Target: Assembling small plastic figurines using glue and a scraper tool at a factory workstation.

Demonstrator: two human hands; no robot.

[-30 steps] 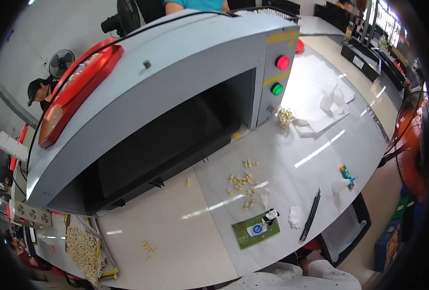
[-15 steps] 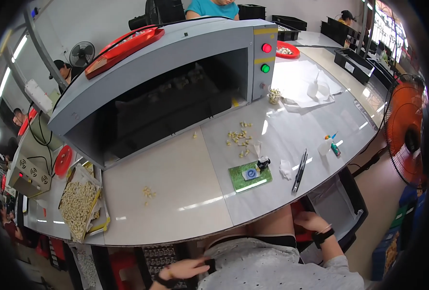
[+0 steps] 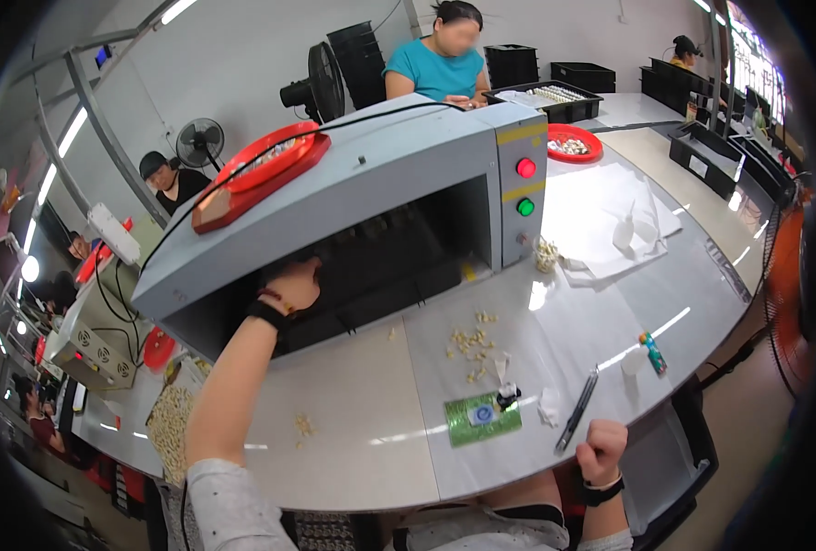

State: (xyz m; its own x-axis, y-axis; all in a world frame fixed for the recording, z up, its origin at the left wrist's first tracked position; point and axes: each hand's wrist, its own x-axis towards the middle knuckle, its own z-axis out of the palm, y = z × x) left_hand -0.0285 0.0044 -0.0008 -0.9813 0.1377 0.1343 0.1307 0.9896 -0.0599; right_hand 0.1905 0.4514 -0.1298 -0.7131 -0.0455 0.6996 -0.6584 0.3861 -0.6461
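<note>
My left hand (image 3: 294,283) reaches into the dark opening of a grey box-shaped machine (image 3: 353,174) with a red and a green round button. Its fingers are lost in the shadow, so their grip does not show. Inside lies a black tray (image 3: 389,275) with faint pale things behind it. Over the table's front edge, my right hand (image 3: 602,450) is curled into a fist with nothing visible in it. Closest to that hand is a slim black and silver tool (image 3: 577,410). A crumpled white tissue (image 3: 548,407) and a green glittery pad (image 3: 463,432) lie farther left.
Small yellowish pieces (image 3: 472,343) lie scattered on the table (image 3: 362,395). A heaped tray of pale pieces (image 3: 171,422) stands at the left. Red trays (image 3: 279,151) rest on the machine. A co-worker in teal (image 3: 435,72) sits behind it. An orange fan (image 3: 789,303) stands right.
My left hand has gone from beside my lap up into the machine's opening. My right hand has risen from my lap to the table's front edge. The view has tilted up.
</note>
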